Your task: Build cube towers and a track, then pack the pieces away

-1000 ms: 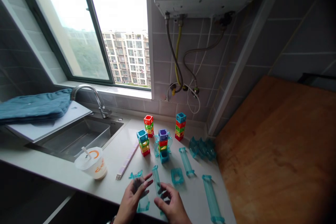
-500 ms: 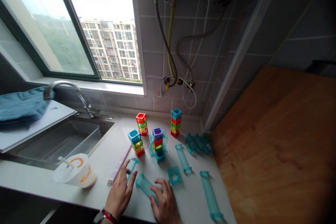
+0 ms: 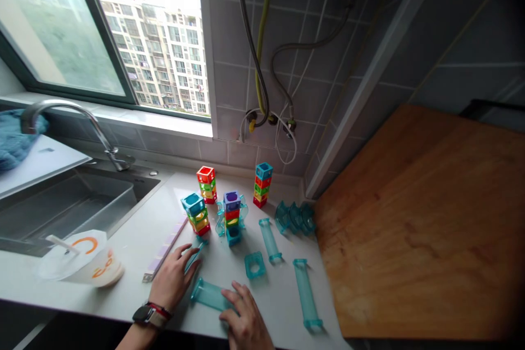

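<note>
My left hand point(image 3: 174, 276) is curled over a short translucent teal track piece point(image 3: 198, 252), which shows between the thumb and fingers and is partly covered. My right hand point(image 3: 248, 317) has its thumb and fingers around the right end of a wider teal track piece point(image 3: 208, 293) lying on the counter. Just beyond my left hand rises a block tower point(image 3: 197, 214) with a teal top. Beside it stands a purple-topped tower point(image 3: 232, 216) with clear teal curved parts about its base. A square teal piece with a round hole point(image 3: 255, 266) lies beyond my right hand.
Farther back stand a red-topped tower point(image 3: 207, 185) and a blue-topped tower point(image 3: 262, 185). Two teal tracks point(image 3: 269, 239) point(image 3: 307, 292) and wavy teal pieces point(image 3: 294, 217) lie right. A drink cup point(image 3: 88, 257), a lilac strip point(image 3: 166, 249) and the sink point(image 3: 74, 202) are left; a wooden board point(image 3: 410, 229) leans right.
The view has shifted, so everything sits farther left. The wider track under my right hand has turned to lie more crosswise. My left fingers have come in closer over the short track.
</note>
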{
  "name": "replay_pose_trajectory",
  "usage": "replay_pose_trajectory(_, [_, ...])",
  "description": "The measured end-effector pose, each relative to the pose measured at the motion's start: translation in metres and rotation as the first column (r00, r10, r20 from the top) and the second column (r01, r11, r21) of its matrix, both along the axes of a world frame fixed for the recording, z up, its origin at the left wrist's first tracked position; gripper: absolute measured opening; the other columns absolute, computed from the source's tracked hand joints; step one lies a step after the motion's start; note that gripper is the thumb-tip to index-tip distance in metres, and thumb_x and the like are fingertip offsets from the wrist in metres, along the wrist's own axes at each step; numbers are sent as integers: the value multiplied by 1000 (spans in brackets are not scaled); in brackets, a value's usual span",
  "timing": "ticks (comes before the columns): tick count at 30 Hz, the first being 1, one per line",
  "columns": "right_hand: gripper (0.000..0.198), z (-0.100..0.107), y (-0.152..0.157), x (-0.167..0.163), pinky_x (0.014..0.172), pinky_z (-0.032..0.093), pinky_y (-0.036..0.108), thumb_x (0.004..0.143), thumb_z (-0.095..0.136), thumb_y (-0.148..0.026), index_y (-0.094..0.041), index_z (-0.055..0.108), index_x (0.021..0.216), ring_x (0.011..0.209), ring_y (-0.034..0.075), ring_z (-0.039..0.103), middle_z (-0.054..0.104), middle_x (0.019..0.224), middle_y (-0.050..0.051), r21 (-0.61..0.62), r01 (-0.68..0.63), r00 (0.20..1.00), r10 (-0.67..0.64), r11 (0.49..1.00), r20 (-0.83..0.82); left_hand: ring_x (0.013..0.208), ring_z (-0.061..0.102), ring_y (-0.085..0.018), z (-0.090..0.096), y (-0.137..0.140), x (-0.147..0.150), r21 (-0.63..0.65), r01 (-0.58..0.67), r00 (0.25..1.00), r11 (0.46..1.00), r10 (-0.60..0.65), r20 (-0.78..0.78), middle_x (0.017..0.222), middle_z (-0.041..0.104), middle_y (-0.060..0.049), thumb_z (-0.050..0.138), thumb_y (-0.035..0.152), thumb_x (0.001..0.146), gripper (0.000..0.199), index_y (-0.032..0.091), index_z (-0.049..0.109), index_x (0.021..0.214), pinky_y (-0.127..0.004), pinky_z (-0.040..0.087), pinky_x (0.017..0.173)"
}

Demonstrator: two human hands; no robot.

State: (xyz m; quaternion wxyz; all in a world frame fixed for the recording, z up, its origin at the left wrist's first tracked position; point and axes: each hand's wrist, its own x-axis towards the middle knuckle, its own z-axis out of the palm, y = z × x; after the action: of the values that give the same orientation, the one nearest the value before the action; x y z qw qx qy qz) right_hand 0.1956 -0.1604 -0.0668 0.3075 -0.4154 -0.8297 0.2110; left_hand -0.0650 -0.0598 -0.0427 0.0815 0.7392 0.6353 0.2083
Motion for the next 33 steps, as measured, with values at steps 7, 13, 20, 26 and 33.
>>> replay_pose_trajectory(7, [46, 39, 12, 30, 121, 42, 54, 76, 60, -1, -24, 68, 114, 150, 32, 41, 62, 143, 9, 72, 107, 993, -103, 992, -62, 113, 68, -35, -15, -11, -12, 47, -1, 1000, 999, 2, -27, 131, 67, -14, 46, 46, 100, 44, 22, 70, 129, -51, 54, 101])
replay_pose_trajectory(13, [24, 71, 81, 91, 113, 48, 49, 95, 57, -16, -24, 72, 112, 133, 29, 56, 67, 128, 11, 78, 382, 924, -380, 921, -37, 121, 65, -36, -9, 0, -5, 90, -9, 1000, 996, 10, -13, 138, 63, -16, 48, 52, 97, 52, 19, 58, 135, -50, 53, 104])
replay_pose_trajectory(20, [25, 58, 172, 122, 101, 53, 39, 92, 59, -19, -17, 74, 111, 112, 28, 68, 73, 114, 14, 81, 521, 844, -527, 850, 102, 103, 69, -33, -3, 43, 12, 16, -63, 995, 998, 62, 75, 114, 67, -16, 45, 47, 96, 34, 18, 56, 111, -46, 56, 91])
replay_pose_trajectory(26, [37, 31, 199, 118, 101, 52, 39, 85, 67, -15, -14, 74, 121, 115, 32, 69, 75, 120, 18, 97, 558, 801, -565, 824, 198, 110, 69, -33, -2, 43, 21, -38, -27, 997, 999, 29, 73, 131, 63, -17, 40, 40, 98, 42, 18, 52, 131, -43, 57, 89])
replay_pose_trajectory(33, [29, 20, 194, 120, 98, 55, 34, 87, 58, -10, -18, 77, 108, 108, 25, 71, 75, 114, 13, 130, 510, 841, -525, 850, 131, 102, 72, -30, -11, 39, 12, -62, 15, 1000, 998, -13, 26, 143, 55, -17, 38, 40, 100, 45, 18, 60, 132, -41, 57, 86])
